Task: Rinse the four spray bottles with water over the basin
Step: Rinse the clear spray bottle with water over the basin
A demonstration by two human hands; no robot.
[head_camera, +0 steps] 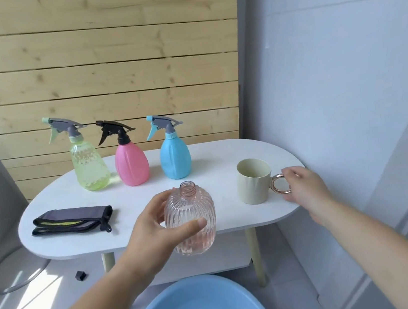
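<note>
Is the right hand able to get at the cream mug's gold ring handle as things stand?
Probably yes: the right hand is already at the cream mug's gold ring handle, fingertips touching or nearly so, with nothing between them.

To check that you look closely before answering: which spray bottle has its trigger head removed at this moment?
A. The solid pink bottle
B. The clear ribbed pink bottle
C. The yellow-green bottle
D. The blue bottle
B: the clear ribbed pink bottle, held in the left hand, shows a bare threaded neck, while the yellow-green bottle, solid pink bottle and blue bottle on the table keep their trigger heads.
</note>
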